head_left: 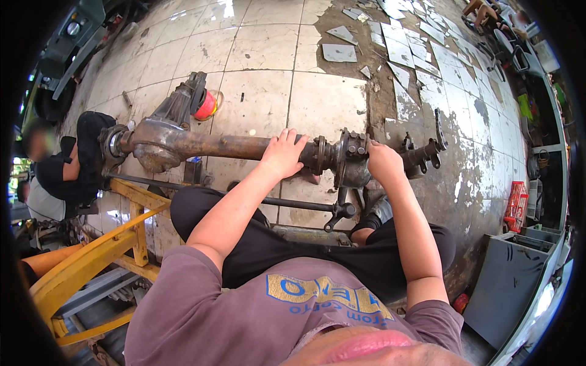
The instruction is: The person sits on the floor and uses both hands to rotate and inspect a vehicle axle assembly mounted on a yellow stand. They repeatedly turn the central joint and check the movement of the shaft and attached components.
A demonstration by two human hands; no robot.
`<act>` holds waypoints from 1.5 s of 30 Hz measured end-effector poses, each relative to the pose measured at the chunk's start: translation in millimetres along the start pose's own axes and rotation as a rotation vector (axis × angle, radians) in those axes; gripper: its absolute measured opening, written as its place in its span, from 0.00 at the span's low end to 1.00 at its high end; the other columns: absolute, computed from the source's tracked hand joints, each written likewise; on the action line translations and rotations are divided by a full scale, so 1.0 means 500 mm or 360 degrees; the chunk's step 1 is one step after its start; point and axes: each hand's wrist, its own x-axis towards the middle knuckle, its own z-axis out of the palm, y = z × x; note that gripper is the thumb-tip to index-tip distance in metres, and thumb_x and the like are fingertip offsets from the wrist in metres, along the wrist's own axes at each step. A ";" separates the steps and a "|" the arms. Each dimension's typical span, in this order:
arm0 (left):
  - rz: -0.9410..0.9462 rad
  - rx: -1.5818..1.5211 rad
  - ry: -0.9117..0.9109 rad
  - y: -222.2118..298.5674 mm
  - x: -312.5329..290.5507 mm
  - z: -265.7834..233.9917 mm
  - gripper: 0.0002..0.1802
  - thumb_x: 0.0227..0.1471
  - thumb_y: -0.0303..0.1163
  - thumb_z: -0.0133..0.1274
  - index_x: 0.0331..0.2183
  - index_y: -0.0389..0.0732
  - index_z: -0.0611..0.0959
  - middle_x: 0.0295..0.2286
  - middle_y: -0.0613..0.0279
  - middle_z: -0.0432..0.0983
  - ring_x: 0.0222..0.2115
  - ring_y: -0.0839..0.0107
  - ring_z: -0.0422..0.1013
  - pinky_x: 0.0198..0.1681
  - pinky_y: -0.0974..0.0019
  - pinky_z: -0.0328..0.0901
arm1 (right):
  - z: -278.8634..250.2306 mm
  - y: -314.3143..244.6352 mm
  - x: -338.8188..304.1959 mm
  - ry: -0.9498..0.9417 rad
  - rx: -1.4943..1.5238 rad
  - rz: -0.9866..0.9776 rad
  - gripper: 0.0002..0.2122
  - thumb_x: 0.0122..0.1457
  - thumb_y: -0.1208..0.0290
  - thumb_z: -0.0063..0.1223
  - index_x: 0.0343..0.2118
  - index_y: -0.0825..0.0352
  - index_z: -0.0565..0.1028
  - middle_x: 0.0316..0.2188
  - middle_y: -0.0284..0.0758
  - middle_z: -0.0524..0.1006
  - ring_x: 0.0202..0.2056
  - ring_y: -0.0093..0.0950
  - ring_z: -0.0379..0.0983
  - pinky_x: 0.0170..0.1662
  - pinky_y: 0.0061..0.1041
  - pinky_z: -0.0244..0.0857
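A rusty vehicle axle housing (223,146) lies crosswise in front of my knees, with a bulging differential (154,145) toward its left. My left hand (282,155) lies over the tube with its fingers stretched out, just left of the end flange. At the right end sits a bolted steering knuckle (354,160), ringed with bolt heads. My right hand (384,163) is closed at the knuckle's right side, its fingers curled; what lies inside them is hidden. Below the tube runs a dark steering rod (287,203), ending in a joint near my right foot.
A yellow metal frame (91,259) stands at lower left. Another person (52,189) sits beyond the axle's left end. Behind the differential is a red spool-like item (206,106). Broken tiles (339,53) litter the far floor. A grey cabinet (506,287) and red crate (516,206) stand right.
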 end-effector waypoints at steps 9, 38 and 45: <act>0.0029 0.0014 0.0017 -0.001 0.004 0.001 0.50 0.56 0.49 0.67 0.72 0.47 0.64 0.66 0.46 0.61 0.70 0.48 0.56 0.67 0.47 0.62 | 0.018 0.000 0.000 0.0031 -0.0007 0.0046 0.14 0.67 0.75 0.45 0.50 0.73 0.79 0.53 0.46 0.82 0.50 0.45 0.83 0.51 0.44 0.79; -0.0003 -0.0024 -0.0064 0.002 -0.003 -0.022 0.50 0.57 0.48 0.66 0.73 0.46 0.62 0.68 0.44 0.59 0.71 0.48 0.55 0.69 0.44 0.60 | -0.017 0.000 0.000 -0.0044 -0.0059 -0.0017 0.12 0.65 0.74 0.47 0.41 0.68 0.83 0.45 0.42 0.85 0.46 0.46 0.84 0.50 0.46 0.78; -0.0007 0.0003 -0.0024 0.002 -0.001 -0.009 0.50 0.56 0.49 0.67 0.72 0.48 0.64 0.67 0.46 0.60 0.70 0.48 0.56 0.67 0.46 0.62 | -0.014 0.012 0.001 -0.0031 -0.0144 -0.0164 0.12 0.66 0.73 0.46 0.41 0.68 0.83 0.46 0.42 0.85 0.46 0.46 0.83 0.49 0.45 0.78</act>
